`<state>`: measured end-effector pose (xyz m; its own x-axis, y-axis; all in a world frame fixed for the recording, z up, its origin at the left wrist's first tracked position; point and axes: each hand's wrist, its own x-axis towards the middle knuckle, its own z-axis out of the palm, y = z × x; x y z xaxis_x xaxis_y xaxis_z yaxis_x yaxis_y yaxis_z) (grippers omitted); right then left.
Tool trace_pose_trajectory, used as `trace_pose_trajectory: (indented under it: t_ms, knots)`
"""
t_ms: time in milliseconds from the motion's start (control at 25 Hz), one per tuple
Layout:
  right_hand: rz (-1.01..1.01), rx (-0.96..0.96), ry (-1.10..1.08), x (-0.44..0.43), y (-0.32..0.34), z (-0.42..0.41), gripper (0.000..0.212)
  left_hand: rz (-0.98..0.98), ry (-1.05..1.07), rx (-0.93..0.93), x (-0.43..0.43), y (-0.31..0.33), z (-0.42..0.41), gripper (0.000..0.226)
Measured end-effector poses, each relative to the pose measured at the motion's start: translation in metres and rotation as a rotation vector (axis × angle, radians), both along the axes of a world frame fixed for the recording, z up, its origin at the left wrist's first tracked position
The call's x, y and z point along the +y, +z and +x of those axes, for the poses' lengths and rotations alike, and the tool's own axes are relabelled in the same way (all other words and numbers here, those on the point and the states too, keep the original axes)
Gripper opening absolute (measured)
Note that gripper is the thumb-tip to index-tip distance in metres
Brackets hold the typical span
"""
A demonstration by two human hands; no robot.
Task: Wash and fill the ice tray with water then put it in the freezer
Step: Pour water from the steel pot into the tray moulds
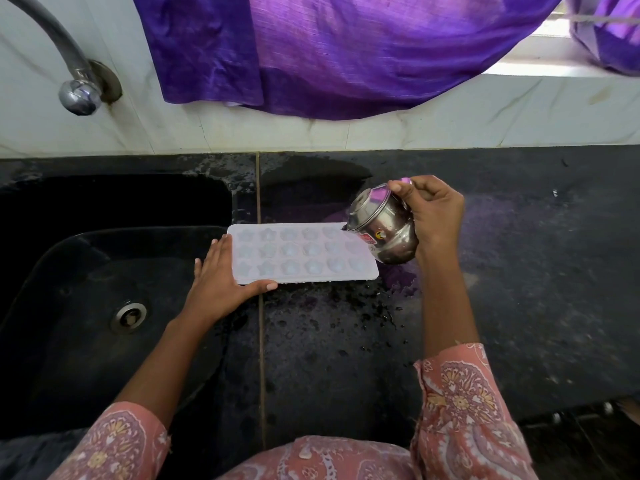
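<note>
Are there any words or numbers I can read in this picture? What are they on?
Sticker on the small steel pot: red and white print, too blurred to read.
No other words, numbers or signs show anywhere.

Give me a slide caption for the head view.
Right hand tips a steel pot over the ice tray on the wet counter; left hand steadies it.
</note>
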<state>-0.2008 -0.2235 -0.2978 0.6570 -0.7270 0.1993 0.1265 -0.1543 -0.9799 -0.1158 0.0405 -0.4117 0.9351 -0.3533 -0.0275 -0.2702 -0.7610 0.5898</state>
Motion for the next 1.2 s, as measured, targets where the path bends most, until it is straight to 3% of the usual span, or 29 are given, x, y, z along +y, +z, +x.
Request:
trace_pose_trajectory:
  t_ms: [1200]
  knots:
    - [-0.009,0.007,0.0,0.0043,0.0007,0.0014,0.015,-0.004,-0.004,-0.002,0.001,-0.0021,0.0006,0.129]
